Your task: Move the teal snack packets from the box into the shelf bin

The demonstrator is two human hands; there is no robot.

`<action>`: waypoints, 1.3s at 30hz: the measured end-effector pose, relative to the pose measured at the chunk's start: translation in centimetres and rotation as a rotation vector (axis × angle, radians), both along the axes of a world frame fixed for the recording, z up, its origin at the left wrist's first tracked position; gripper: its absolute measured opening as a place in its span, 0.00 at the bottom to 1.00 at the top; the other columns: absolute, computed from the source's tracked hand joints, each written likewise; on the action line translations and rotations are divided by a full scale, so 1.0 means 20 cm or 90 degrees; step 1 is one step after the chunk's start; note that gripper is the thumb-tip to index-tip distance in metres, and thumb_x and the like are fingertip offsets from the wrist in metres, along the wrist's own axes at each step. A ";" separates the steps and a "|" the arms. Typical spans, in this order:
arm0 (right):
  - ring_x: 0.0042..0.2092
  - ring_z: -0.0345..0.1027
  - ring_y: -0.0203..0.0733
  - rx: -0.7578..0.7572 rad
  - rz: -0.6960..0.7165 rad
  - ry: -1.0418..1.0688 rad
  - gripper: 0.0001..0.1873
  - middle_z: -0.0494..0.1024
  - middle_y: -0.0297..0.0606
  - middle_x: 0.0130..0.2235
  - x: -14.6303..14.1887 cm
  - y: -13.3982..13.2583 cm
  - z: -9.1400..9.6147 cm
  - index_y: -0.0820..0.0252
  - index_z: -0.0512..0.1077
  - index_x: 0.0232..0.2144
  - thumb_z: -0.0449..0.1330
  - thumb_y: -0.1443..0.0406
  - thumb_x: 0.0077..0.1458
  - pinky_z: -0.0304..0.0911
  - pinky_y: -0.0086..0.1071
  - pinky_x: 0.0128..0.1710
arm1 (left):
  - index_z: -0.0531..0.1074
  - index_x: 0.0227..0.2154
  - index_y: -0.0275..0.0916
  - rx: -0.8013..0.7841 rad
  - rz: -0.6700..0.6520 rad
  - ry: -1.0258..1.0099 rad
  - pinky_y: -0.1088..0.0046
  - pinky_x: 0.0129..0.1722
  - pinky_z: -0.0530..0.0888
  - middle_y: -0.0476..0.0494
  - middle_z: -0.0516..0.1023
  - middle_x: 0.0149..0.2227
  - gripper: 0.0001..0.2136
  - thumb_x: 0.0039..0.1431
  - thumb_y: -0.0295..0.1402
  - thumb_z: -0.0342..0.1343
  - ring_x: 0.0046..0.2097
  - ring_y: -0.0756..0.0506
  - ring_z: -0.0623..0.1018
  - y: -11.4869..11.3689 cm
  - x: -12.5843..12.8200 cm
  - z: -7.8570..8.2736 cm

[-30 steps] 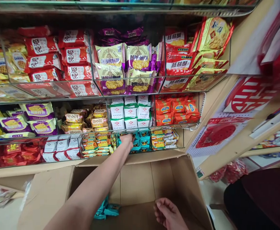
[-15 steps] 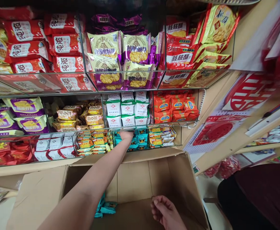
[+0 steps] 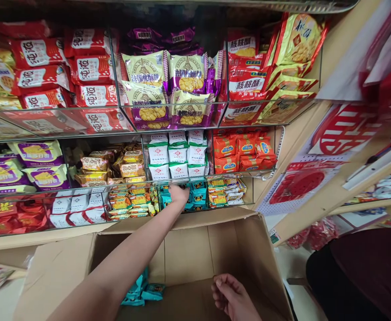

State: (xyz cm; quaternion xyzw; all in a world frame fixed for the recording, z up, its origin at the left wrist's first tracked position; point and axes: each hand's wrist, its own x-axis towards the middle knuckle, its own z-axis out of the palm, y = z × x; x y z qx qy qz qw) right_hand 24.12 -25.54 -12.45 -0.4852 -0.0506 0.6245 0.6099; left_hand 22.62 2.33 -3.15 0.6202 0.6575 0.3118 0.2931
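Observation:
My left hand (image 3: 179, 195) reaches over the carton into the lowest shelf row, at a compartment of small teal packets (image 3: 199, 197). Its fingers are hidden among the packets, so I cannot see what they grip. My right hand (image 3: 229, 294) hovers over the inside of the open cardboard box (image 3: 188, 256), fingers curled in and thumb against them, with nothing visible in them. Several loose teal packets (image 3: 153, 292) lie on the box's bottom at the left, partly covered by my left forearm.
White-and-green packets (image 3: 178, 154) fill the compartment above my left hand, with orange-red packets (image 3: 245, 149) to their right. Clear dividers and front panels edge the compartments. A box flap (image 3: 56, 267) spreads out at left. A person in dark clothes (image 3: 359, 272) is at lower right.
My left hand has drawn slightly down and back toward me, uncovering more of its back. My right hand stays almost still. The view has shifted a little.

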 end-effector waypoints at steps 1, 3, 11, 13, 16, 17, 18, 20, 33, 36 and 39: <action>0.23 0.62 0.28 0.001 -0.003 -0.001 0.17 0.71 0.30 0.23 0.00 0.00 0.00 0.62 0.66 0.22 0.66 0.57 0.35 0.55 0.22 0.22 | 0.59 0.46 0.32 -0.008 -0.019 0.047 0.65 0.44 0.66 0.29 0.63 0.48 0.27 0.41 0.34 0.59 0.49 0.37 0.67 -0.03 0.00 0.02; 0.23 0.62 0.28 0.003 -0.009 -0.003 0.16 0.71 0.30 0.23 0.00 -0.01 0.01 0.62 0.66 0.22 0.66 0.57 0.36 0.55 0.22 0.23 | 0.60 0.46 0.33 -0.013 -0.080 0.140 0.59 0.46 0.63 0.27 0.59 0.50 0.24 0.44 0.34 0.56 0.52 0.34 0.62 -0.09 -0.02 0.05; 0.23 0.61 0.28 0.014 -0.008 -0.006 0.15 0.70 0.31 0.24 -0.01 -0.01 0.04 0.62 0.66 0.22 0.65 0.58 0.37 0.55 0.23 0.22 | 0.51 0.54 0.54 0.006 -0.395 0.408 0.53 0.53 0.49 0.47 0.35 0.62 0.30 0.47 0.44 0.51 0.60 0.35 0.35 -0.13 -0.18 0.05; 0.23 0.61 0.28 0.016 -0.007 -0.007 0.15 0.70 0.31 0.24 -0.01 -0.01 0.04 0.62 0.66 0.22 0.65 0.58 0.37 0.55 0.23 0.23 | 0.47 0.56 0.54 0.015 -0.419 0.475 0.51 0.53 0.49 0.46 0.34 0.62 0.30 0.49 0.49 0.46 0.60 0.33 0.34 -0.10 -0.17 0.04; 0.24 0.61 0.28 0.018 -0.007 -0.004 0.14 0.71 0.31 0.24 0.00 -0.01 0.02 0.62 0.66 0.22 0.65 0.58 0.39 0.56 0.22 0.23 | 0.43 0.57 0.52 0.022 -0.404 0.494 0.49 0.52 0.49 0.42 0.38 0.62 0.31 0.49 0.52 0.42 0.60 0.32 0.36 -0.06 -0.13 0.03; 0.24 0.61 0.28 0.017 -0.007 -0.003 0.14 0.71 0.31 0.24 0.00 -0.01 0.02 0.62 0.66 0.23 0.65 0.58 0.39 0.56 0.22 0.23 | 0.43 0.57 0.52 0.018 -0.399 0.497 0.48 0.52 0.49 0.41 0.39 0.61 0.32 0.49 0.53 0.41 0.60 0.31 0.37 -0.05 -0.11 0.03; 0.24 0.62 0.28 0.017 -0.007 -0.002 0.14 0.71 0.31 0.24 0.00 -0.01 0.02 0.62 0.66 0.23 0.64 0.58 0.39 0.56 0.22 0.23 | 0.43 0.57 0.51 0.011 -0.393 0.499 0.47 0.51 0.49 0.40 0.39 0.61 0.33 0.49 0.53 0.41 0.60 0.31 0.37 -0.04 -0.10 0.03; 0.24 0.62 0.28 0.016 -0.008 -0.004 0.14 0.71 0.31 0.24 0.00 -0.01 0.01 0.62 0.66 0.23 0.65 0.58 0.39 0.56 0.22 0.23 | 0.43 0.57 0.50 -0.003 -0.384 0.505 0.44 0.50 0.48 0.38 0.40 0.61 0.33 0.49 0.53 0.42 0.59 0.29 0.37 -0.03 -0.06 0.02; 0.23 0.62 0.28 0.008 -0.005 -0.009 0.16 0.71 0.31 0.23 -0.01 -0.01 0.03 0.62 0.66 0.21 0.66 0.57 0.35 0.56 0.22 0.23 | 0.48 0.56 0.52 0.101 -0.472 0.418 0.59 0.54 0.52 0.44 0.46 0.60 0.30 0.49 0.40 0.50 0.60 0.36 0.45 -0.06 -0.23 0.11; 0.23 0.62 0.28 0.003 -0.008 -0.012 0.17 0.71 0.31 0.23 -0.01 -0.02 0.02 0.62 0.66 0.21 0.66 0.57 0.35 0.56 0.23 0.22 | 0.51 0.55 0.48 0.107 -0.490 0.395 0.61 0.53 0.54 0.42 0.52 0.57 0.29 0.49 0.39 0.50 0.58 0.37 0.50 -0.07 -0.27 0.13; 0.23 0.62 0.29 0.002 -0.011 -0.015 0.16 0.71 0.32 0.24 -0.01 -0.02 0.01 0.62 0.66 0.22 0.66 0.57 0.35 0.56 0.23 0.23 | 0.56 0.54 0.41 0.124 -0.508 0.370 0.64 0.54 0.55 0.40 0.56 0.55 0.25 0.51 0.38 0.49 0.58 0.40 0.52 -0.14 -0.32 0.20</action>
